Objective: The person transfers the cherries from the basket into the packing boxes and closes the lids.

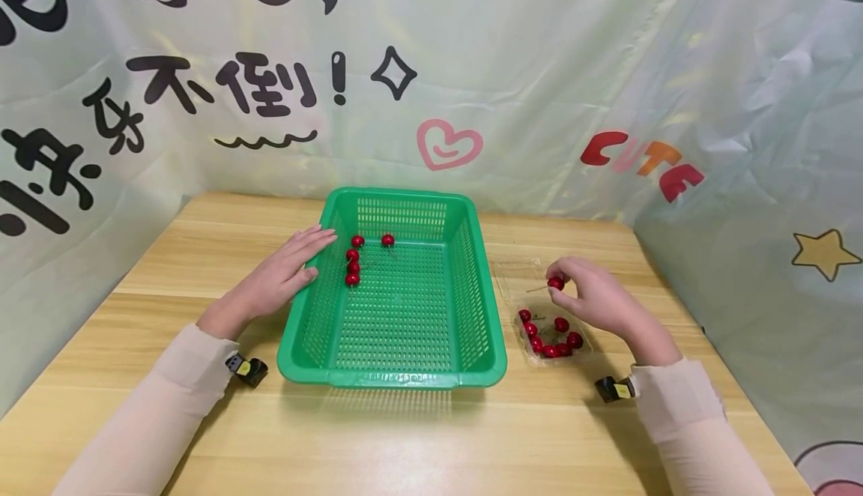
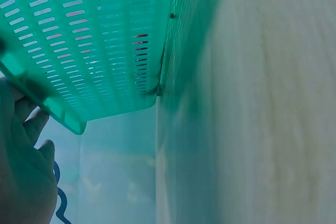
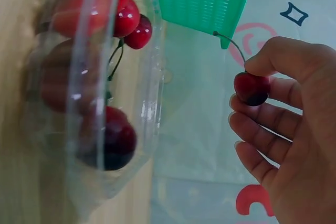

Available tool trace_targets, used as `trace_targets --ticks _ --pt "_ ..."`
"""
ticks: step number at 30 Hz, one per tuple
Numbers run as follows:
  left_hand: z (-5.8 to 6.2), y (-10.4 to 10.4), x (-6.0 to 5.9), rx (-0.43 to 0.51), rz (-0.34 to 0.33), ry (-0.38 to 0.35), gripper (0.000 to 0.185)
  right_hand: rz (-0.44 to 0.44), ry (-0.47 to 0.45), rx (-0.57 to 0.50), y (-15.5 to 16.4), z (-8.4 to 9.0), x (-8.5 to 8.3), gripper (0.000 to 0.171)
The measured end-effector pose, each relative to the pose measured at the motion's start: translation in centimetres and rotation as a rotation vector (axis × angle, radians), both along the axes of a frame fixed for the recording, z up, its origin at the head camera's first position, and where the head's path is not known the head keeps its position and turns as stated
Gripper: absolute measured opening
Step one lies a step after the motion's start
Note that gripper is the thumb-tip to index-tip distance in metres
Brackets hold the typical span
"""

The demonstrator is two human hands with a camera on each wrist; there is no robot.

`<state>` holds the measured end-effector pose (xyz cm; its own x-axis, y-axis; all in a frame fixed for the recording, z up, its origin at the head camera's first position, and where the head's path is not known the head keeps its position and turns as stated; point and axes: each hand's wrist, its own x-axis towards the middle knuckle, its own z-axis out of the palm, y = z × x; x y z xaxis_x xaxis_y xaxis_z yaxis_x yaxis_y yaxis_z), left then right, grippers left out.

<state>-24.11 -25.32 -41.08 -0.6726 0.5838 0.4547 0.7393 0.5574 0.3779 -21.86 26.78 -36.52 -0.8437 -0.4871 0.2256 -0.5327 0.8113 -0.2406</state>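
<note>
Right hand (image 1: 600,301) pinches one cherry (image 1: 556,283) above the clear tray (image 1: 512,275).
The transfer step seems underway; next likely calls for a leftward carry into the green basket (image 1: 482,286), which the flat left hand (image 1: 283,275) steadies.

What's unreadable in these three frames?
- Left wrist view: the cherries in the green basket show only as red glints through the slotted wall; no count.
- Right wrist view: the cherries in the clear box are blurred by its wall.
- Head view: the left hand covers the basket's rim where it rests.
</note>
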Motion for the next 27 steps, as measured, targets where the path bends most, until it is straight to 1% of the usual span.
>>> trace_targets --ticks 7,14,21,27 --pt "0.0 0.0 0.1 0.001 0.004 -0.007 0.05 -0.019 -0.047 -0.015 0.7 -1.1 0.0 0.017" --pt "0.0 0.1 0.0 -0.002 0.005 -0.005 0.051 -0.005 -0.04 -0.038 1.2 -2.0 0.1 0.016" --pt "0.2 0.0 0.0 0.003 0.001 0.0 0.05 0.023 -0.062 -0.043 1.6 -2.1 0.2 0.015" --pt "0.1 -0.1 0.0 -0.008 0.008 0.003 0.051 0.006 -0.133 -0.024 1.8 -2.1 0.4 0.016"
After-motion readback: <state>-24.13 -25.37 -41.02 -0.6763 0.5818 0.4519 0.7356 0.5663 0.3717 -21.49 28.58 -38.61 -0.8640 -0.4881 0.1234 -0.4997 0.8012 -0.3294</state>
